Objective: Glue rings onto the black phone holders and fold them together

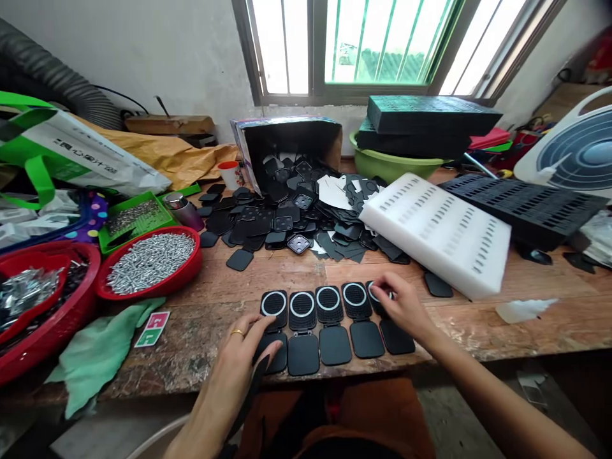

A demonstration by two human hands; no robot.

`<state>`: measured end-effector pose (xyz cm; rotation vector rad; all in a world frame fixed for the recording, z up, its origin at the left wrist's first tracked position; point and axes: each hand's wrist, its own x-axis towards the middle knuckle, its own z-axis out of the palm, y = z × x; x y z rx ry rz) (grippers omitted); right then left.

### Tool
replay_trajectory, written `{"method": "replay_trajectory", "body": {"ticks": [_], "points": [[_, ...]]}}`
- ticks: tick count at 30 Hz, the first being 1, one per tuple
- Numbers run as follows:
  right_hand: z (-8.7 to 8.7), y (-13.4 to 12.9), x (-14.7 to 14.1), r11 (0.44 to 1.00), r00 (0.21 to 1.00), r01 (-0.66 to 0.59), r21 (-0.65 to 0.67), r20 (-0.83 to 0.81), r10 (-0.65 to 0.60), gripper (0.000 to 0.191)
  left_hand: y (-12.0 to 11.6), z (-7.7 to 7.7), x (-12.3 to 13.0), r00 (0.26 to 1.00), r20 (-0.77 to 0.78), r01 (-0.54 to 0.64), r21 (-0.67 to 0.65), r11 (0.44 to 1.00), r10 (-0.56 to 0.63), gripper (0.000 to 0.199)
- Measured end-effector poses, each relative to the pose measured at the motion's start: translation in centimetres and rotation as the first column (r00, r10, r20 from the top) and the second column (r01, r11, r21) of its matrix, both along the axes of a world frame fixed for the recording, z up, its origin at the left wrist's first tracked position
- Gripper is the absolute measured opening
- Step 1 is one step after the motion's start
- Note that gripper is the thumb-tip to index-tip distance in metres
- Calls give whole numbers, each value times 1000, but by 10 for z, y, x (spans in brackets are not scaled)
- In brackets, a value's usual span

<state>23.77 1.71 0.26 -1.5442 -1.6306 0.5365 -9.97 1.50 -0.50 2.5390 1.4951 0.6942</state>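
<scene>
A row of several open black hinged cases (329, 325) lies near the front edge of the wooden table (229, 280). Each has a white ring in its upper half. My left hand (241, 360), a ring on one finger, rests flat on the lower half of the leftmost case. My right hand (404, 306) has its fingertips on the upper half of the rightmost case, covering most of its ring. Behind the row spreads a heap of loose black case parts (287, 217), spilling from a tipped cardboard box (287, 137).
A white slotted tray (440, 233) leans at right, black slotted trays (521, 207) behind it. A red bowl of metal screws (149, 260), a red basket (43, 306), a green cloth (102, 350) at left. A green basin (392, 166), a fan (574, 150) at back right.
</scene>
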Motion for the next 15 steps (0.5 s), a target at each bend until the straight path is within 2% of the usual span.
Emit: {"method": "replay_trajectory", "body": {"ticks": [3, 6, 10, 15], "points": [[-16, -25, 46, 982, 983, 165, -91, -63, -171, 14, -8, 13, 18, 997, 78, 17, -34, 999, -14, 26], [-30, -51, 67, 961, 962, 256, -104, -66, -264, 17, -11, 21, 39, 989, 115, 102, -59, 993, -94, 22], [-38, -76, 67, 940, 940, 333, -69, -57, -337, 18, -13, 29, 59, 978, 120, 183, -109, 977, -170, 21], [-29, -105, 53, 914, 910, 406, -16, -88, -406, 18, -23, 40, 73, 976, 146, 175, -81, 981, -162, 22]]}}
